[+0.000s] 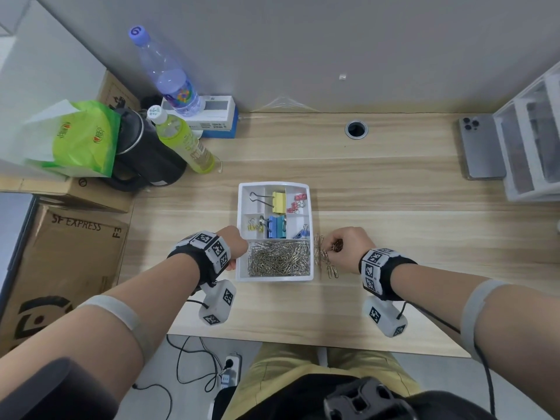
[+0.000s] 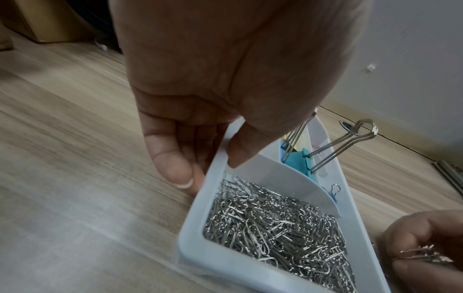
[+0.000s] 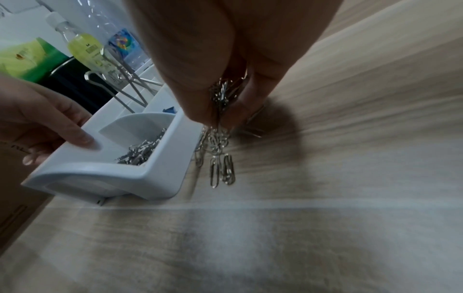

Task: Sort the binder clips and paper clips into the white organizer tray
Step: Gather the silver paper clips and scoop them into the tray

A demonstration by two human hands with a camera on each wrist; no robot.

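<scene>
Right hand (image 1: pixel 348 247) – fingers (image 3: pixel 240 107) pinched tight on a bunch of paper clips (image 3: pixel 220 158), some dangling in a linked chain below the fingertips, just off the counter (image 1: pixel 394 237). A few more loose clips (image 1: pixel 331 271) lie on the counter under and beside those fingers, right next to the tray (image 1: pixel 274 278). Left hand (image 1: pixel 233 247) steadies the tray: thumb (image 2: pixel 240 150) over the rim on the inside, other fingers (image 2: pixel 172 168) curled against the outer wall.

To do this well, I'd lift the bunch high enough that the chain clears the tray wall, carry it left over the big near compartment, and release only when the lowest clip is inside – otherwise the tail prob. snags the rim and spills out. Keep the left grip on so the tray doesn't slide.

Counts, approx.: 1 tray, 7 compartments as far as I can see. 2 big binder clips, yellow (image 1: pixel 278 201) and blue (image 1: pixel 277 227). Small ones – a few red, 2 or so yellow, 1–2 blue; too small to be sure. The pile of paper clips (image 1: pixel 278 257) in the tray is far too many to count.
</scene>
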